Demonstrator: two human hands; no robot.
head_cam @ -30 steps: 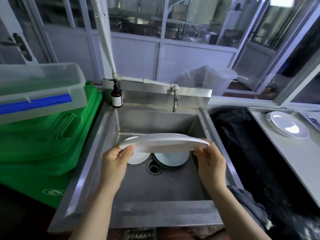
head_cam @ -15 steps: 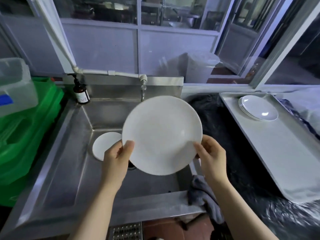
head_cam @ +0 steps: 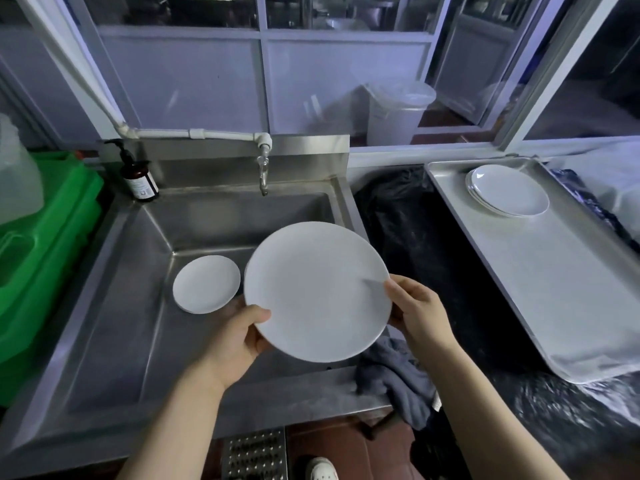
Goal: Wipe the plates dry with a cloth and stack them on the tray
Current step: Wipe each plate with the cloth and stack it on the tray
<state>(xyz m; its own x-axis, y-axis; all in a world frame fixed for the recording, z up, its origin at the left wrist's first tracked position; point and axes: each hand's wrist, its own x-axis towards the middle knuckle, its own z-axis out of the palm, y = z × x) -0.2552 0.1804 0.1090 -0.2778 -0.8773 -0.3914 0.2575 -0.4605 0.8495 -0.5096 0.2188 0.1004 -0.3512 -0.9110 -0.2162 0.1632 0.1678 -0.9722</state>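
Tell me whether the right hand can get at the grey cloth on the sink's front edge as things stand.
Probably yes: the grey cloth lies uncovered just below the right hand, nothing between them. But that hand grips the large plate, so the left hand must hold it alone first.

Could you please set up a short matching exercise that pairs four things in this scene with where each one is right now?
Things:
1. large plate
2. small plate
3. grey cloth
4. plate stack

Places:
A. on the metal tray
B. draped over the sink's front right corner
C. held at its rim by the left hand and the right hand
D. lying on the sink floor

Pairs: 1-C, 2-D, 3-B, 4-A
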